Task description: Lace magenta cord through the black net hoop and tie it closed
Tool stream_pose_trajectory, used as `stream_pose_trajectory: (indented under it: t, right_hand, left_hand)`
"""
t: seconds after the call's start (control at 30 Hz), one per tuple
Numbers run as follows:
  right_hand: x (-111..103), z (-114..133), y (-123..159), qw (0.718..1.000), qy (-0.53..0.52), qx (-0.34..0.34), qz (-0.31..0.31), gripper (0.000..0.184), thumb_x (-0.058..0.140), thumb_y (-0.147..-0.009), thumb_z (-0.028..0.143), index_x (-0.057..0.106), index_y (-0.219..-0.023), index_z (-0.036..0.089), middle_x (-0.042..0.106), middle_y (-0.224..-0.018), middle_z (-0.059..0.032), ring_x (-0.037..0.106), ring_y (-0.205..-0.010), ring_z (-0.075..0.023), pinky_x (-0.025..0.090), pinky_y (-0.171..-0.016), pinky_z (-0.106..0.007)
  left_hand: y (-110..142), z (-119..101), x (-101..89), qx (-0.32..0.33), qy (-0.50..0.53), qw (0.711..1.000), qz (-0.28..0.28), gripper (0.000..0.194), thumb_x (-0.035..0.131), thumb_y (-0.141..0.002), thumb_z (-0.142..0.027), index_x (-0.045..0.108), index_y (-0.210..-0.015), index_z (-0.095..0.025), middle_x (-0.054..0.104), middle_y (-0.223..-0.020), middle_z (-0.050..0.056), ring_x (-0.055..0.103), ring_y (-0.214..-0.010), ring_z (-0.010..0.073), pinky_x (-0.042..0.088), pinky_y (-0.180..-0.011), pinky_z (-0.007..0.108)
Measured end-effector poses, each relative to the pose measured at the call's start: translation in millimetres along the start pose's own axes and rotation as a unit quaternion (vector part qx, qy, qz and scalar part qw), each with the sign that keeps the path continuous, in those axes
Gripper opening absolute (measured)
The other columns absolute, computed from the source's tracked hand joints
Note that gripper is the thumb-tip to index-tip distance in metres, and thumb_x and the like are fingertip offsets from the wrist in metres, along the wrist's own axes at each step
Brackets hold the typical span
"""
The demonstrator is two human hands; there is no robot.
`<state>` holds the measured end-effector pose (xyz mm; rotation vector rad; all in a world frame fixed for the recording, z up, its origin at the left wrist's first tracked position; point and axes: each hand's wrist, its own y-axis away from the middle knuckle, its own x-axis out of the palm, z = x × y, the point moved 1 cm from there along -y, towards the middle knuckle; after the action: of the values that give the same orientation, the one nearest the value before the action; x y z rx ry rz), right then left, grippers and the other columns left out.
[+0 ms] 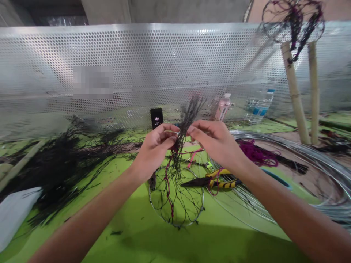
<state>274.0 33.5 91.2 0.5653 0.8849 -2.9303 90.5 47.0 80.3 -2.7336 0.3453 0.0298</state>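
Observation:
A black bundle of strands [189, 113] stands up between my two hands, its loose ends fanned out at the top. My left hand [157, 148] pinches the bundle from the left with thumb and fingers. On the other side, my right hand [212, 137] has its thumb and fingertips closed at the strands. Below them the strands spread into black netting [182, 199], knotted around a wire ring [203, 199] on the green surface. A magenta cord [168, 179] runs down through the netting. Yellow-and-black long-nose pliers [211, 180] lie at the ring's right side.
A large coil of wire [337, 186] lies right, around magenta cord [257, 153]. Black fibres [63, 168] heap up left, near a white object [18, 215]. A pink-labelled bottle [222, 107], clear bottle [260, 107] and black device [157, 117] stand before a perforated metal panel [153, 65].

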Motion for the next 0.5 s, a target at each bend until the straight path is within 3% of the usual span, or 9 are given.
stream_pose_trajectory:
  t: [0.1, 0.2, 0.27, 0.5]
  right_hand:
    - [9, 0, 7, 0.999, 0.006, -0.038, -0.022, 0.049, 0.055, -0.099, 0.055, 0.060, -0.066, 0.018, 0.041, -0.056, 0.0029, 0.032, -0.049, -0.0085, 0.022, -0.047, -0.027]
    - [16, -3, 11, 0.998, 0.044, -0.033, -0.029, 0.039, 0.067, -0.091, 0.053, 0.067, -0.073, 0.019, 0.052, -0.057, 0.0015, 0.042, -0.049, -0.0097, 0.027, -0.048, -0.026]
    - [17, -5, 11, 0.997, 0.062, -0.022, -0.038, 0.032, 0.069, -0.090, 0.045, 0.065, -0.072, 0.019, 0.048, -0.053, 0.0030, 0.042, -0.047, -0.0098, 0.027, -0.047, -0.026]
    - [10, -18, -4, 0.991, -0.120, 0.021, -0.056, 0.029, 0.068, -0.084, 0.027, 0.052, -0.061, 0.019, 0.035, -0.053, 0.0059, 0.027, -0.048, -0.0074, 0.018, -0.045, -0.025]
  left_hand:
    - [2, 2, 2.5, 0.021, -0.027, 0.999, -0.031, 0.012, 0.060, -0.092, -0.012, 0.064, -0.102, -0.018, 0.063, -0.092, 0.003, 0.058, -0.087, 0.0174, 0.044, -0.079, 0.029]
    - [6, 2, 6.8, 0.053, -0.056, 0.996, -0.052, 0.018, 0.062, -0.091, -0.009, 0.063, -0.106, -0.019, 0.062, -0.094, 0.003, 0.056, -0.091, 0.0181, 0.041, -0.082, 0.029]
    - [7, 2, 7.2, 0.068, -0.057, 0.994, -0.071, 0.020, 0.062, -0.092, -0.008, 0.063, -0.108, -0.020, 0.061, -0.098, 0.003, 0.056, -0.094, 0.0183, 0.040, -0.083, 0.029]
    - [-8, 13, -11.6, 0.027, 0.038, 0.991, -0.121, 0.021, 0.051, -0.096, -0.009, 0.051, -0.106, -0.027, 0.051, -0.089, -0.001, 0.047, -0.071, 0.0148, 0.037, -0.062, 0.025]
